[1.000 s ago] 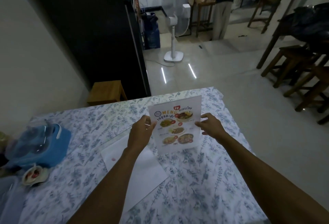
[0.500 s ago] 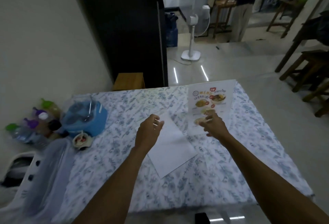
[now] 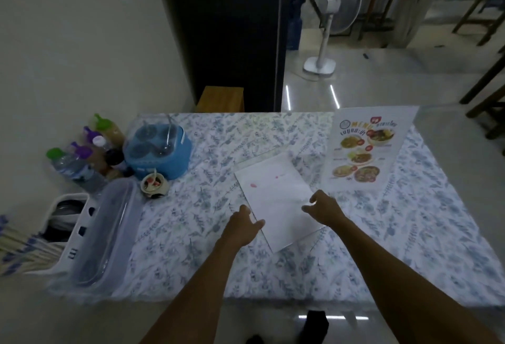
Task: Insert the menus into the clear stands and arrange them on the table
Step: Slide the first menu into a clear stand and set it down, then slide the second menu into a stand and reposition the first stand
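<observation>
A colourful food menu in its clear stand (image 3: 363, 149) is upright at the far right of the table (image 3: 191, 223), which has a blue floral cloth. A white sheet (image 3: 276, 196), face down with faint pink marks, lies flat in the table's middle on what looks like a second clear stand. My left hand (image 3: 241, 227) is at the sheet's near left edge, fingers apart, holding nothing. My right hand (image 3: 323, 208) hovers over the sheet's right side, fingers spread, also holding nothing.
At the left stand a blue condiment caddy (image 3: 158, 149), a small sauce cup (image 3: 154, 184), several bottles (image 3: 82, 158), a clear lidded box (image 3: 103, 231) and a white cutlery basket (image 3: 62, 218). Beyond the table are a wooden stool (image 3: 221, 99), a fan (image 3: 328, 27) and chairs.
Both hands let go of the stand with the menu, which now stands alone at the far right. The hands came back to the white sheet. My view pulled back and left.
</observation>
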`<state>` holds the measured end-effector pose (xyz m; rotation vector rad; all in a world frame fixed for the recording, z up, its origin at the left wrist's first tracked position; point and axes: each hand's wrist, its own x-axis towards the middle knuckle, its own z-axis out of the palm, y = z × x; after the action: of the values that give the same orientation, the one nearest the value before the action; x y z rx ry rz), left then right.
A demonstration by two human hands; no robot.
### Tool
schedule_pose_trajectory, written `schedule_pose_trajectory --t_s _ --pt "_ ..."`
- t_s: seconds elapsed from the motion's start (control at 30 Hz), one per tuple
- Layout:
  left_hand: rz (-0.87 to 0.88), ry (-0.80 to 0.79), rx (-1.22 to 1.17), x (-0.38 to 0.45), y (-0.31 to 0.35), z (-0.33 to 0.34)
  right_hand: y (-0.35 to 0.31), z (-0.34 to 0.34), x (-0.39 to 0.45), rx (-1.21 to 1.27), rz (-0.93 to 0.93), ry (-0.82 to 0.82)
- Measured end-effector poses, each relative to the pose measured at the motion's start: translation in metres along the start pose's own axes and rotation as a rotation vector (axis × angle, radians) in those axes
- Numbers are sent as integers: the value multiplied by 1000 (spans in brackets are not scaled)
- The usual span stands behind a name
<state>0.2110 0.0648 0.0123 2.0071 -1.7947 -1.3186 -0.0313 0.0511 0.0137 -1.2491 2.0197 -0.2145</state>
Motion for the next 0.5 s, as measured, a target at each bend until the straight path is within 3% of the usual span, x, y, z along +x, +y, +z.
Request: schedule_pose_trajectory --t_s 0.17,0.27,0.4,0.5 --pt "-56 -125 -54 8 3 35 21 20 10 -180 184 -26" --pt "-88 -60 -71 8 5 48 23 28 5 -180 184 -14" --pt "-152 67 -150 4 -6 44 37 28 9 5 225 1" --pt "-179 174 -228 -2 -15 34 33 23 -9 215 123 31"
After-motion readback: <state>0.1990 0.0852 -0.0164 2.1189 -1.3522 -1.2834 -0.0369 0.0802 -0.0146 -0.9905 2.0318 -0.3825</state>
